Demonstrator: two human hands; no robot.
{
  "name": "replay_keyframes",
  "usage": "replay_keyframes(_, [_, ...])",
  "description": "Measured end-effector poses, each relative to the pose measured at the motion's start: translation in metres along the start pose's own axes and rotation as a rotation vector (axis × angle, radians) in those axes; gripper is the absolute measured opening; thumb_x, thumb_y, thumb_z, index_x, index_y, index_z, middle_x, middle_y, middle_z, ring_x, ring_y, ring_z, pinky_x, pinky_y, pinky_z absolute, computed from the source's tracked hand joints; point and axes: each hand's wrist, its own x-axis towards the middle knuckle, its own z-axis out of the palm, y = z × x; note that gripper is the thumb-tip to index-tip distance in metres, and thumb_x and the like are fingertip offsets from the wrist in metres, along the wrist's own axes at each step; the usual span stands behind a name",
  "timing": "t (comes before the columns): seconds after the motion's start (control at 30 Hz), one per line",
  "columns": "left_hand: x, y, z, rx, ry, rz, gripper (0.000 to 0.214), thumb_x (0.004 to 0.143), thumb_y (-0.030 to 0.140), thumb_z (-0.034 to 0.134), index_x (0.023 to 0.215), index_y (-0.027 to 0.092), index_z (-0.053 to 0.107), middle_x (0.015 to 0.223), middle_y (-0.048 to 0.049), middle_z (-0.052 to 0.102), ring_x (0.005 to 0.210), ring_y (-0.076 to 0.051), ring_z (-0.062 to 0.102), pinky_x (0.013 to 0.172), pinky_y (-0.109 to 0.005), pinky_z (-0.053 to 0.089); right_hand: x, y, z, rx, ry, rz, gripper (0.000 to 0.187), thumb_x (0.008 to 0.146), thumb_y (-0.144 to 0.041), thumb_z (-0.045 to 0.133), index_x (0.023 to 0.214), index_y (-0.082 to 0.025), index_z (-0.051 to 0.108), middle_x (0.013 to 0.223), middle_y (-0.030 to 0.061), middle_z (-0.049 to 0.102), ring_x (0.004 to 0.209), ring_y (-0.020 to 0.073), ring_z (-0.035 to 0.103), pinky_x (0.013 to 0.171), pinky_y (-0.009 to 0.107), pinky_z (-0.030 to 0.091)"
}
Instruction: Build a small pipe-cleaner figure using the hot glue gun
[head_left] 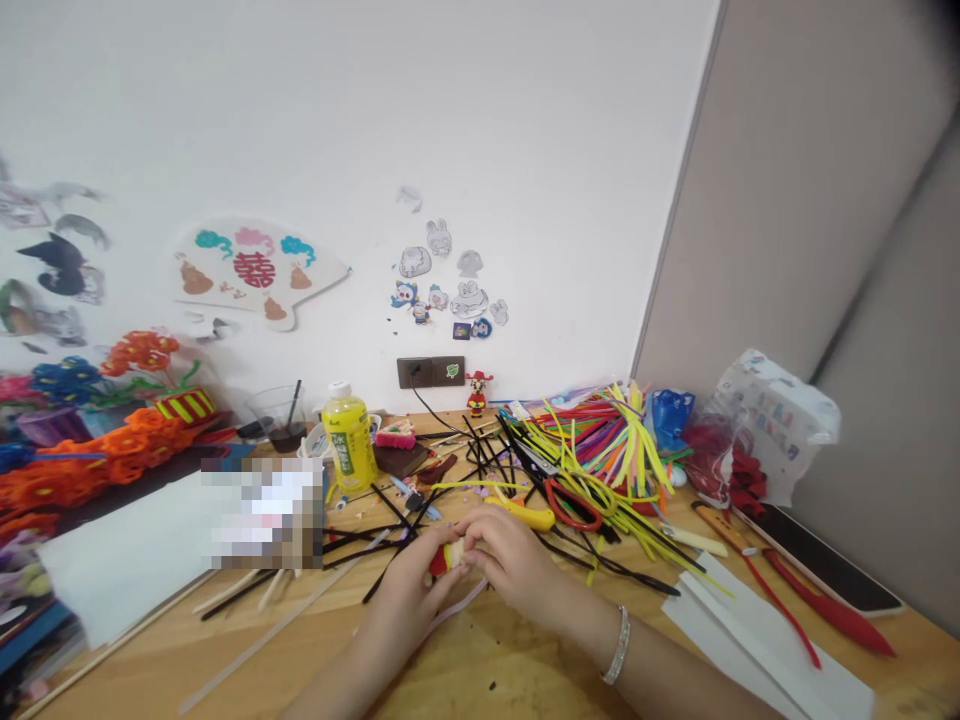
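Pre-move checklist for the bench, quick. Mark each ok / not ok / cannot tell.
1. Both hands on the piece: ok. The left hand and right hand together hold a small red-and-yellow piece.
2. Piece's shape: cannot tell. Fingers hide most of it.
3. Scissors within reach: ok. The red-handled scissors lie just ahead of the right hand.
4. Hands free of loose strands: not ok. Black pipe cleaners lie close around both hands.
5. Bracelet away from the piece: ok. The silver bracelet sits on the right wrist, apart from the piece.
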Motion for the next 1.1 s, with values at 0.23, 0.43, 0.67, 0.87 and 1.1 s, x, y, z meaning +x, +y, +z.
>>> replay_keyframes(0.23, [0.001, 0.002, 0.001, -0.004, 0.009, -0.028, 0.02, 0.076, 0.026, 0.055, 0.095, 0.022, 0.06, 0.09, -0.0053, 0.07, 0.08, -0.021, 0.065, 0.074, -0.032, 0.052, -0.004, 0.012, 0.01, -0.086, 0.06, -0.004, 0.012, 0.086, -0.013, 0.043, 0.078, -0.02, 0.049, 0.081, 0.0033, 0.056, 0.079, 0.0164, 0.052, 0.074, 0.03, 0.045])
replay_keyframes(0.43, [0.003, -0.001, 0.004, 0.017, 0.051, -0.055, 0.021, 0.074, 0.028, 0.058, 0.093, 0.019, 0.058, 0.091, -0.0062, 0.071, 0.084, -0.021, 0.066, 0.074, -0.032, 0.053, -0.008, 0.018, 0.016, -0.133, 0.07, -0.092, 0.014, 0.089, -0.017, 0.038, 0.082, -0.019, 0.051, 0.083, 0.0054, 0.057, 0.08, 0.0177, 0.053, 0.074, 0.031, 0.045])
replay_keyframes(0.67, [-0.001, -0.008, 0.006, 0.09, 0.064, 0.057, 0.019, 0.079, 0.025, 0.053, 0.097, 0.02, 0.06, 0.094, -0.0066, 0.07, 0.086, -0.021, 0.065, 0.077, -0.033, 0.053, -0.006, 0.011, 0.012, -0.264, 0.124, -0.209, 0.022, 0.091, -0.02, 0.034, 0.08, -0.018, 0.053, 0.083, 0.0075, 0.06, 0.079, 0.0183, 0.052, 0.072, 0.032, 0.046])
replay_keyframes(0.87, [-0.008, -0.024, 0.006, 0.172, 0.122, 0.212, 0.024, 0.081, 0.02, 0.05, 0.105, 0.021, 0.056, 0.101, -0.0084, 0.068, 0.094, -0.021, 0.063, 0.083, -0.034, 0.051, -0.006, 0.004, 0.002, -0.288, 0.123, -0.274, 0.019, 0.09, -0.021, 0.036, 0.085, -0.019, 0.055, 0.088, 0.0074, 0.061, 0.081, 0.0182, 0.054, 0.074, 0.033, 0.046])
replay_keyframes(1.1, [-0.009, -0.022, -0.002, 0.259, 0.213, 0.324, 0.029, 0.081, 0.013, 0.045, 0.108, 0.021, 0.054, 0.103, -0.0115, 0.068, 0.096, -0.021, 0.063, 0.084, -0.034, 0.051, 0.003, 0.036, -0.016, -0.519, 0.058, 0.217, 0.033, 0.074, -0.007, 0.048, 0.107, -0.014, 0.051, 0.108, 0.0122, 0.057, 0.102, 0.0234, 0.049, 0.089, 0.037, 0.039])
